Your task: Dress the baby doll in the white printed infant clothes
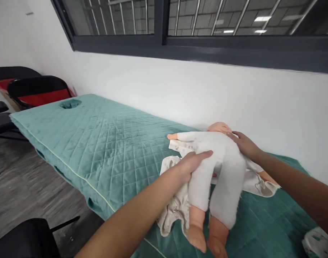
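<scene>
A baby doll (226,175) with a soft white body and flesh-coloured head, hands and feet lies with its feet towards me. Its head is partly hidden behind the body. My left hand (193,163) grips it at the hip, thumb on top and the other fingers out of sight beneath. Near the neck, my right hand (243,143) is closed around its shoulder, partly touching the head. Beneath and beside the doll lies a small whitish patterned baby garment (176,208), spread out; one sleeve (267,188) sticks out at the right.
A green quilted cover (112,143) lies over the long bed, which has a face hole (70,104) at its far end. The white wall and a barred window (161,39) border the back. Black-and-red chairs (42,93) stand far left; another patterned cloth (318,242) lies lower right.
</scene>
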{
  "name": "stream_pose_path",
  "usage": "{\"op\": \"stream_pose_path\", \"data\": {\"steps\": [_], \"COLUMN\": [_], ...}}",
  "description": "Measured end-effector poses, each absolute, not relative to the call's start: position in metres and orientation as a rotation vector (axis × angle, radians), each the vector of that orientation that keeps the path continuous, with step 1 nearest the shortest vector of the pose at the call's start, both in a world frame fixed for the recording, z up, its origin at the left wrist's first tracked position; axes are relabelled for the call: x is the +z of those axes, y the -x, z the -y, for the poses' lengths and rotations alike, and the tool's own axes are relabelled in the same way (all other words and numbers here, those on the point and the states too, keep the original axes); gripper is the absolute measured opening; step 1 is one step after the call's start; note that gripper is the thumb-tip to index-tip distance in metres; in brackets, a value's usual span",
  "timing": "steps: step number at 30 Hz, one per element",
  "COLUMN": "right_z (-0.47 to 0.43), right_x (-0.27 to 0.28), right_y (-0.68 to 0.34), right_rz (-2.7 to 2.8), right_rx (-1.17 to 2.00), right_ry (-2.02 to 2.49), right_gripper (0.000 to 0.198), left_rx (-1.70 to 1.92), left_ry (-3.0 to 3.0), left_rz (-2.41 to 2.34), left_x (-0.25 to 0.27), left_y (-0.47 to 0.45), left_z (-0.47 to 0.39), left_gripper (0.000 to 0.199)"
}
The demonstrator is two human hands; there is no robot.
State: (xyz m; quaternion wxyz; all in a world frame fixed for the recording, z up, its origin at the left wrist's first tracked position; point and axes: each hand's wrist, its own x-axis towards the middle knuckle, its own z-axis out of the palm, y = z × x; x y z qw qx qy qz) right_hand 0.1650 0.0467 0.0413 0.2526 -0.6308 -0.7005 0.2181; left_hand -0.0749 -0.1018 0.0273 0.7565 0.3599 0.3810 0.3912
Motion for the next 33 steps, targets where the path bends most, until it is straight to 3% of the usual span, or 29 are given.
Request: {"op": "stream_pose_path", "data": {"steps": [7,13,21,27,31,33], "right_z": [-0.047,-0.074,-0.111,-0.116,-0.096,-0.079], "right_x": [0.044,0.022,0.0,-0.01,-0.019,-0.021], "right_y": [-0.062,0.042,0.13,0.093,0.006,-0.043], "right_rz": [1.907,2.068,2.235,2.299,2.301,2.307], "right_rx": [0.793,0.786,0.786,0.677,0.484,0.335], "right_ry": [1.697,1.443,1.192,1.305,1.531,1.571], "right_gripper": [0.091,0.083,0.074,0.067,0.065,0.066], "left_rx": [0.853,0.88,0.968,1.068,1.325,1.207], "left_ry": [-0.794,-0.795,-0.819,-1.344,-1.806,-2.158], "left_rz": [-0.923,-1.051,-1.237,-1.471,-1.998,-2.086], "left_x": [0.009,-0.013,-0.021,-0.022,-0.011,-0.005], "left_y": [0.186,0.283,0.36,0.385,0.359,0.33], "left_z": [0.097,0.09,0.071,0.071,0.1,0.126], "left_gripper": [0.061,0.053,0.056,0.056,0.042,0.034]}}
